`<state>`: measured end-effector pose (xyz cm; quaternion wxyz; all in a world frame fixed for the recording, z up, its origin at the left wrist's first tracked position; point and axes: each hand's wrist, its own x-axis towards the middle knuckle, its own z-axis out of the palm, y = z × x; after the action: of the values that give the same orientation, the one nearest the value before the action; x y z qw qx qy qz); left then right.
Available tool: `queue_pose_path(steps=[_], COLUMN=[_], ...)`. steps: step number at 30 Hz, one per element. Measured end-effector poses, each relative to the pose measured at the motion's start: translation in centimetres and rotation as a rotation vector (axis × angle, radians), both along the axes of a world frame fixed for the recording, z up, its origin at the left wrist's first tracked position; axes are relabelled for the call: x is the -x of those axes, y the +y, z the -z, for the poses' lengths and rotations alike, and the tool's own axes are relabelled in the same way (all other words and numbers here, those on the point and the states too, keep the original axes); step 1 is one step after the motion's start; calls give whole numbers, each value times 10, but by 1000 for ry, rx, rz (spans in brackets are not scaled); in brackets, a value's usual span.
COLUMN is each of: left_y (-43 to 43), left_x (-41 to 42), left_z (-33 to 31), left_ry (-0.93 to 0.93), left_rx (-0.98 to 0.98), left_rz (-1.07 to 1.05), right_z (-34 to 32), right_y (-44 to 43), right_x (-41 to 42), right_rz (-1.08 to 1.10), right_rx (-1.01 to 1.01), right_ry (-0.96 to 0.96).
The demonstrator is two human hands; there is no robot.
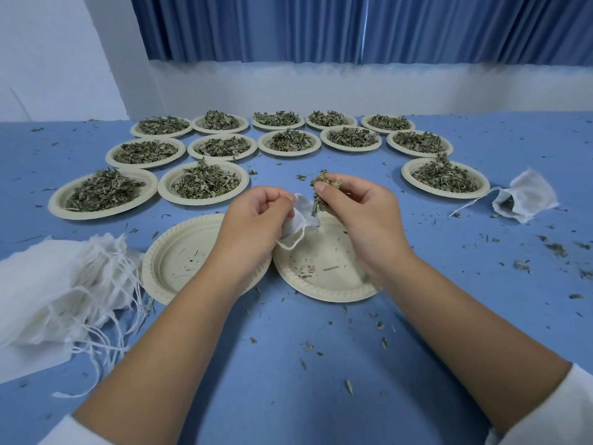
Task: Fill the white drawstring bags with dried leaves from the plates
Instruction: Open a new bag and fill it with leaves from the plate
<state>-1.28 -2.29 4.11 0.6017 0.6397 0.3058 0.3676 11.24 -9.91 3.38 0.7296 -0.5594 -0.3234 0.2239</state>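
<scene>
Fingers of our left hand [253,220] are pinching the rim of a white drawstring bag [296,224], holding it over two nearly bare plates [173,258]. Our right hand [362,220] is pinching a clump of dried leaves [319,191] just above the bag's mouth. Beyond them, heaped plates [202,183] are sitting in rows, and spare bags [48,284] are lying at our left.

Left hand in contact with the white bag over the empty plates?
Touching. The head view shows the left hand with its fingers curled round the white drawstring bag, gripping the fabric with no gap.
</scene>
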Motion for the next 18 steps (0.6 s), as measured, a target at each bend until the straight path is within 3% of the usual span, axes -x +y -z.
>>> queue_pose_path(steps=[6,14,18], left_y=[-6,-5,-5], left_x=[-2,0,0], left_z=[-5,-9,-8], left_ry=[-44,-140,-155], left_rx=[93,193,199], left_rz=[11,-10,-13], right_z=[7,11,11], right_y=[4,2,2], right_x=[13,20,18], right_rz=[181,107,39], right_rx=[-72,-115,-82], right_ry=[-163,-476,-462])
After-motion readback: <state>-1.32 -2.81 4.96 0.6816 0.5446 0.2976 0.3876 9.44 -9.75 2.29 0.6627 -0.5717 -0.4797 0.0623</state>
